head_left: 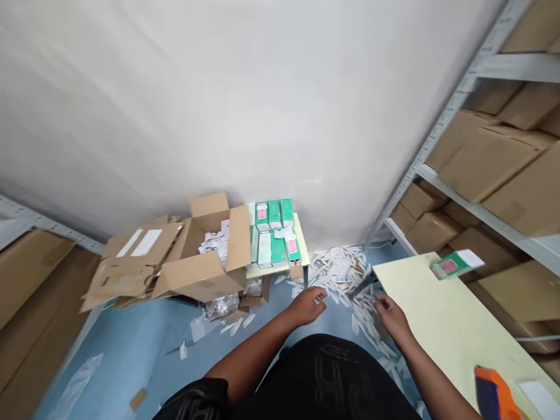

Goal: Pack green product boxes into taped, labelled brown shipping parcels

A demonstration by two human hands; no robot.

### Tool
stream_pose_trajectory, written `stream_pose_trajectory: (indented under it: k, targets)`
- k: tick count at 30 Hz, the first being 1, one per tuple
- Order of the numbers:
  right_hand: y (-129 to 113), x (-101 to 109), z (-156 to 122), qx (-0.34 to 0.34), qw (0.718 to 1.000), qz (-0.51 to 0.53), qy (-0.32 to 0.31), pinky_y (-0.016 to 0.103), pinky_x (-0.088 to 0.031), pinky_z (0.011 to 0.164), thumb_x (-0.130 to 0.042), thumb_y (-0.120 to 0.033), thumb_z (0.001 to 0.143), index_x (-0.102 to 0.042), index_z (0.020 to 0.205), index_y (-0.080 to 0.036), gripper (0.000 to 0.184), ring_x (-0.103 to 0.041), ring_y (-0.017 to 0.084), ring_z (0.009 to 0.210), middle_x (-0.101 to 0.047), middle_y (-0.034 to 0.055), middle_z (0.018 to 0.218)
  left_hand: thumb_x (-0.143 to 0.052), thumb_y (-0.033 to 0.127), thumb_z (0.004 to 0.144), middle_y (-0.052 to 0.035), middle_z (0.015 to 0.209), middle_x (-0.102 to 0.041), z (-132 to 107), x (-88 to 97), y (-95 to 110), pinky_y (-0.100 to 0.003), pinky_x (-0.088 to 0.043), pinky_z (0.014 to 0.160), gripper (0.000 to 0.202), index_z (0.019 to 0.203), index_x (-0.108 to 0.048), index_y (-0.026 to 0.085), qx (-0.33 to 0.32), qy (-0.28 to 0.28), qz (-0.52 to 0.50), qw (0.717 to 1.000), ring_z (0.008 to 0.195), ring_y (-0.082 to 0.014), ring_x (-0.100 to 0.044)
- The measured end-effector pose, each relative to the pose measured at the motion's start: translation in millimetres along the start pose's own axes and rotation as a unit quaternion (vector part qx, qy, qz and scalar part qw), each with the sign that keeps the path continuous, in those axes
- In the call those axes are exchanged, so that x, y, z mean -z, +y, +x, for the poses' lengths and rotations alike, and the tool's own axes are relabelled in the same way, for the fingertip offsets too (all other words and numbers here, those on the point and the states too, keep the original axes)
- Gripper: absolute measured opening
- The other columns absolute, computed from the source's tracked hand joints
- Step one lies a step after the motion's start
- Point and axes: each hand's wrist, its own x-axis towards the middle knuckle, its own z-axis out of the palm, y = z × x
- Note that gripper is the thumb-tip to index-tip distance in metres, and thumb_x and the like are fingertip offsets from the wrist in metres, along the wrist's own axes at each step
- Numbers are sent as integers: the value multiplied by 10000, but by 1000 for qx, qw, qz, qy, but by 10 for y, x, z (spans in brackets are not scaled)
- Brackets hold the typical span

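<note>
pale wall (262, 116) is fronted by a small surface (301, 236) at centre, where green boxes (277, 248) are already lined up in rows; a single box (457, 264) is left apart at right. both the left hand (308, 306) and right hand (391, 316) are seen empty, fingers loosely open.

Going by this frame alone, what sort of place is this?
Probably a stockroom or packing area: metal shelving holds cardboard boxes, an open carton stands to the left, and green boxes are grouped on a small table.
</note>
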Motion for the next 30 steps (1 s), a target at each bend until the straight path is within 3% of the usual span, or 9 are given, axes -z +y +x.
stream_pose_trajectory:
  k: [5, 9, 16, 23, 27, 30]
  targets:
    - [-634, -588, 30, 25, 999, 16, -17, 448, -536, 971, -579, -610, 735, -714, 1003, -200, 508, -719, 337, 1077, -778, 131, 1106, -655, 322, 845, -86, 1088, -717, -323, 713, -249, -341, -526, 849, 277, 1089, -700, 200, 10, 47, 6, 999, 946, -222, -678]
    - [-1088, -958, 95, 34, 997, 2, -73, 454, -530, 977, -600, -630, 713, -722, 1009, -207, 531, -710, 353, 1111, -782, 128, 1116, -654, 301, 846, -91, 1094, -717, -519, 1139, -382, -334, -527, 823, 267, 1087, -699, 197, 26, 90, -14, 996, 954, -225, -679]
    - [-1822, -1447, 447, 106, 978, -15, -177, 419, -532, 983, -590, -618, 765, -728, 1016, -228, 483, -703, 335, 1141, -777, 112, 1155, -653, 287, 844, -82, 1091, -730, -678, 1584, -378, -323, -536, 832, 265, 1085, -706, 193, 81, 200, -66, 974, 968, -216, -679]
    - [-2444, -1933, 964, 157, 942, 25, -296, 389, -538, 959, -638, -594, 779, -725, 1044, -212, 474, -708, 315, 1120, -777, 102, 1153, -650, 323, 881, -60, 1028, -753, -797, 2000, -255, -316, -538, 864, 233, 1055, -712, 182, 99, 355, -116, 922, 941, -193, -689]
    - [-2670, -2167, 1162, 174, 919, 38, -353, 380, -553, 923, -660, -579, 755, -732, 1011, -208, 456, -715, 315, 1104, -788, 104, 1111, -628, 349, 910, -60, 1036, -752, -903, 2296, -131, -304, -542, 866, 238, 1064, -712, 188, 108, 427, -68, 895, 942, -186, -694]
    - [-2784, -2292, 1236, 189, 909, 24, -371, 371, -558, 904, -660, -575, 765, -740, 1015, -217, 444, -724, 306, 1076, -794, 92, 1085, -581, 351, 940, -54, 1051, -752, -1032, 2727, -183, -311, -537, 896, 238, 1068, -717, 204, 127, 469, 25, 874, 968, -189, -693]
